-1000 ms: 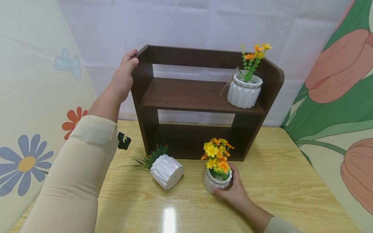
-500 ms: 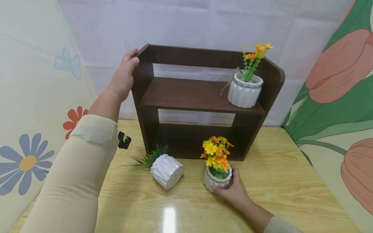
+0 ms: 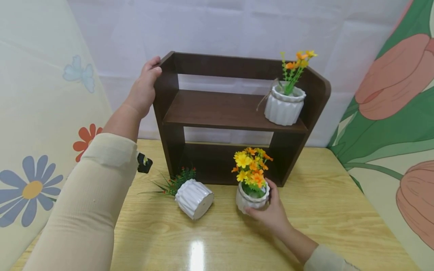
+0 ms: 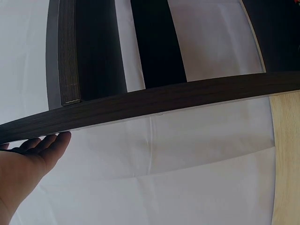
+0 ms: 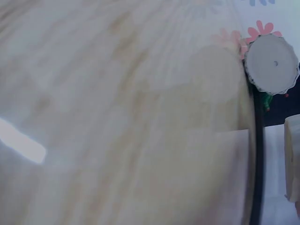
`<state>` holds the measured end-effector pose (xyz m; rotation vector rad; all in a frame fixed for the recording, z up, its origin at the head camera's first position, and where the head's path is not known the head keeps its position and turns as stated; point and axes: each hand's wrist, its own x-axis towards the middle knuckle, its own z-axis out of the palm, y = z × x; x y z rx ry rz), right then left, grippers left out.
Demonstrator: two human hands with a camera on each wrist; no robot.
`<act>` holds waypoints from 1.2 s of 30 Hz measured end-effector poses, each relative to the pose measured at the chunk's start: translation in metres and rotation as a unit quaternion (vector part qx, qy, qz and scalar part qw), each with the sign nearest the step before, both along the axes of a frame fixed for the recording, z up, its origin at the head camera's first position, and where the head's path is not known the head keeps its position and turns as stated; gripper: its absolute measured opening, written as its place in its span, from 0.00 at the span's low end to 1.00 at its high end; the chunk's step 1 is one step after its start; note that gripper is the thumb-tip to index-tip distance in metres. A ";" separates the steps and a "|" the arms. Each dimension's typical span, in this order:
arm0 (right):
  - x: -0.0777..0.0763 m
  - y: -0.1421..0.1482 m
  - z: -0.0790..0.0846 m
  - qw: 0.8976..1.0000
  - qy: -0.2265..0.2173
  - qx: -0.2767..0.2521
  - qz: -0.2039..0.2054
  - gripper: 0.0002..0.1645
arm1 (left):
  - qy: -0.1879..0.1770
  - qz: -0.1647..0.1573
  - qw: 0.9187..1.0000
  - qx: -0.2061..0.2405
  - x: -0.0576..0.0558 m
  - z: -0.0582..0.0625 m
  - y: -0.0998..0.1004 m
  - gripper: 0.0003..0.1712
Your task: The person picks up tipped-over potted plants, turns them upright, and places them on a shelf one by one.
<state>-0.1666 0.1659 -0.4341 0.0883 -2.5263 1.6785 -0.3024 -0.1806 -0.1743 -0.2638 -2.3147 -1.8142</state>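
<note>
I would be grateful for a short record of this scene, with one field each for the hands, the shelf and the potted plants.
Left hand: left hand touching the upper left side of the dark brown shelf
Right hand: right hand gripping the pot of yellow and orange flowers, in front of the shelf
Shelf: two levels, upright on the wooden table
Upper level: white flowerpot, upright at the right end
Tipped plant: white pot with red-dotted greenery, on its side before the shelf's left part
</note>
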 end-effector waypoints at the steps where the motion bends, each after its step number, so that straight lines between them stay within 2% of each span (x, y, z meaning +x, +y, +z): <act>1: 0.000 -0.001 0.002 1.000 0.000 0.000 -0.002 0.64 | 0.000 0.000 1.000 -0.001 0.000 0.000 0.000 0.31; 15: 0.001 -0.014 0.034 0.998 0.040 -0.024 -0.029 0.63 | -0.008 0.000 1.000 0.000 -0.001 0.001 0.000 0.30; 22: -0.001 -0.023 0.052 0.997 0.067 -0.014 -0.048 0.64 | -0.008 -0.003 1.000 0.001 0.000 0.001 0.000 0.30; 28: -0.002 -0.029 0.065 0.993 0.101 -0.025 -0.047 0.63 | 0.002 -0.001 1.000 -0.011 0.000 0.000 0.000 0.31; 36: -0.002 -0.039 0.085 0.990 0.127 -0.031 -0.054 0.64 | 0.002 -0.002 1.000 -0.005 -0.001 0.000 0.000 0.31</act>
